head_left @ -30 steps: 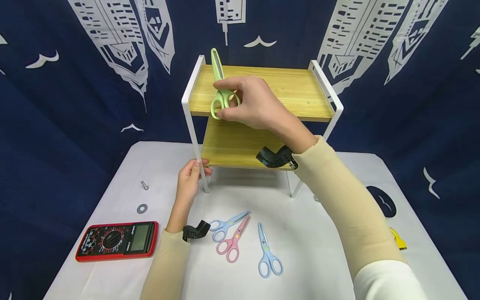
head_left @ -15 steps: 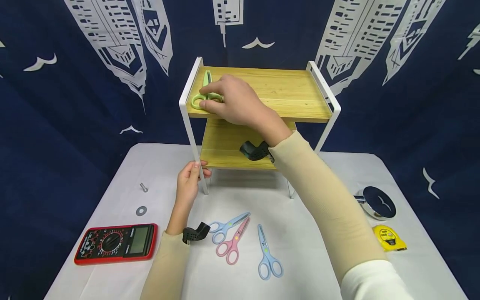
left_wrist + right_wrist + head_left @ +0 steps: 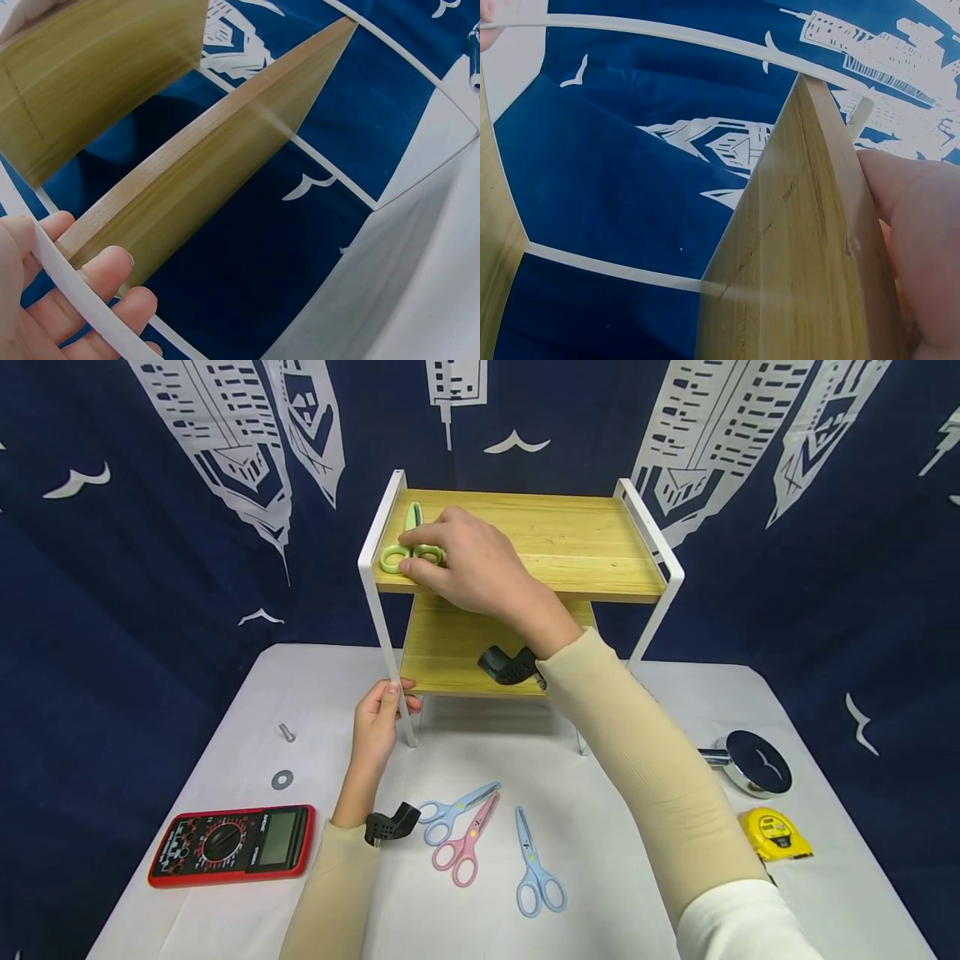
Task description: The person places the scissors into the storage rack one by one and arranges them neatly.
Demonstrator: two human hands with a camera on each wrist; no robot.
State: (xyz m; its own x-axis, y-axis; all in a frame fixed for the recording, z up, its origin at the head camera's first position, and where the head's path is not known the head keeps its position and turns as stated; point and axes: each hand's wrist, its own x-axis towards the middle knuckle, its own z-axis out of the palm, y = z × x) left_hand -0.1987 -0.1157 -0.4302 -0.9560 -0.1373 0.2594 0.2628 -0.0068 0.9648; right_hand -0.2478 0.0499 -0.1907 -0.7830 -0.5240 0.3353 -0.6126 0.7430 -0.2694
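Green scissors (image 3: 412, 539) lie at the left end of the upper shelf board (image 3: 540, 535), blades toward the back. My right hand (image 3: 468, 560) is over their handles, thumb and index finger pinching them near the pivot. In the right wrist view the same hand (image 3: 922, 232) shows past the board's edge, with the scissors hidden. Lower down, my left hand (image 3: 378, 718) grips the white front-left leg (image 3: 384, 631) of the two-tier rack beside the lower board (image 3: 480, 668). The left wrist view shows its fingers (image 3: 109, 270) curled round that white leg.
Two blue scissors (image 3: 531, 864) and pink scissors (image 3: 467, 843) lie on the white table before the rack. A red multimeter (image 3: 232, 846), a washer (image 3: 282, 779) and a bolt (image 3: 287, 732) are left; a round black-topped object (image 3: 757, 764) and yellow tape measure (image 3: 774, 835) are right.
My right hand has lowered the green scissors from above the rack onto the left end of the upper board. Over the last half second it stays there. My left hand keeps its grip on the leg.
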